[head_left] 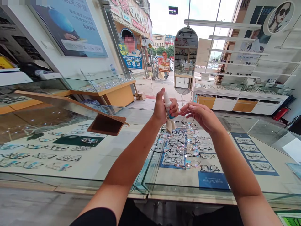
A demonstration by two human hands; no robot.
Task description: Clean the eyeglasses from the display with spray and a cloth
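Bottle [167,101] and cloth [169,126] are sitting clamped in the left hand [162,110], at 9 o'clock of the glasses [188,118], which the right hand [203,118] is pinching by its fingertips above the glass worktop [70,171].

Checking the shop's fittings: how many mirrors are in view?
2: an oval standing mirror near the entrance, and a tilted wood-framed mirror on the left glass counter. Others may be hidden.

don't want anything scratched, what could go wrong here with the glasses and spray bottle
The thin glasses hang from fingertips of the right hand above the glass counter; a slip could drop them onto it. The left hand grips both spray bottle and cloth, so either might slip, or mist may land on the counter.
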